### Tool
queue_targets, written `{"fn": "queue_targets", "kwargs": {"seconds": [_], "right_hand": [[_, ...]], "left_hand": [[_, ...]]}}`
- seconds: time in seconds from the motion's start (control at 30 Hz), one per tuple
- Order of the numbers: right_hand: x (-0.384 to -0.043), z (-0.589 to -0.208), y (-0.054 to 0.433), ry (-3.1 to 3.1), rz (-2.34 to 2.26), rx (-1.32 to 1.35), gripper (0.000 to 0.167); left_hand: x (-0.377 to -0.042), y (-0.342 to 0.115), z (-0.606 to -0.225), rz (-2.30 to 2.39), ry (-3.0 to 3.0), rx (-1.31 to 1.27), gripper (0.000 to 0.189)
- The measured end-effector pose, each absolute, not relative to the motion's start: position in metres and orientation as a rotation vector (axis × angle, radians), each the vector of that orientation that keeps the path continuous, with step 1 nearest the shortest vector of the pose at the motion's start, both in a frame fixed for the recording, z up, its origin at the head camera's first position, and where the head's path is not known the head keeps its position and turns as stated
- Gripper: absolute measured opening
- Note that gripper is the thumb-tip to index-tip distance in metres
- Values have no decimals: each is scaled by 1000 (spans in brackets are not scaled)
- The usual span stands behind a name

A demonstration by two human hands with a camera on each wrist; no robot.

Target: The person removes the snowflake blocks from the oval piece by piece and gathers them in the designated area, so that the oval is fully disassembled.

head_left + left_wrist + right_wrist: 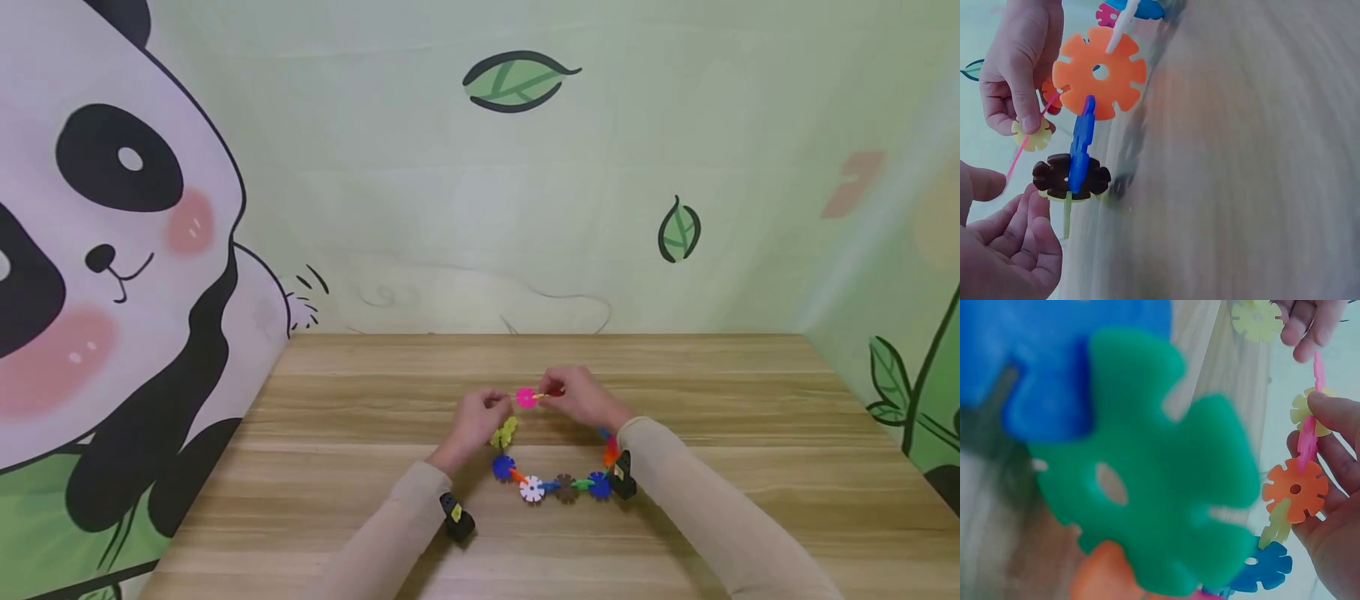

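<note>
The chain of notched plastic discs [550, 486] loops on the near side of the right hand [576, 394] and left hand [477, 419], with its pink disc [526, 397] between their fingertips. The right hand pinches a pale yellow disc [1036, 141] under its thumb; the left's fingertips are close beside the pink disc, though I cannot tell whether they grip anything, and yellow-green discs [506, 432] sit just below them. Beneath both hands spreads a wood-grain table [337, 417], and well to the left hand's left is a painted panda [172, 125].
</note>
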State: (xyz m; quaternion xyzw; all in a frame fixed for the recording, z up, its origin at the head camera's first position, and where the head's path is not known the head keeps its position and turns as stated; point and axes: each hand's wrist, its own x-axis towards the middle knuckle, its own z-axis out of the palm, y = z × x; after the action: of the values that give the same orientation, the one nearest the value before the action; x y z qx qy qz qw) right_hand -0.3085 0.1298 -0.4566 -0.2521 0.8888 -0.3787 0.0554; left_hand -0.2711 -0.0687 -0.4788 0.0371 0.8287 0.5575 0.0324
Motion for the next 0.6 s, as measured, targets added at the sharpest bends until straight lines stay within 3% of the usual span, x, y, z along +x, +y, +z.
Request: {"fn": "queue_targets", "kwargs": {"seconds": [0.23, 0.6], "right_hand": [[-305, -456, 125, 2683, -1128, -844, 8], [-307, -457, 127, 2677, -1095, -889, 9]], "left_hand": [[-274, -63, -479, 1772, 2420, -18, 30], [-279, -58, -478, 1891, 2275, -19, 18]]}}
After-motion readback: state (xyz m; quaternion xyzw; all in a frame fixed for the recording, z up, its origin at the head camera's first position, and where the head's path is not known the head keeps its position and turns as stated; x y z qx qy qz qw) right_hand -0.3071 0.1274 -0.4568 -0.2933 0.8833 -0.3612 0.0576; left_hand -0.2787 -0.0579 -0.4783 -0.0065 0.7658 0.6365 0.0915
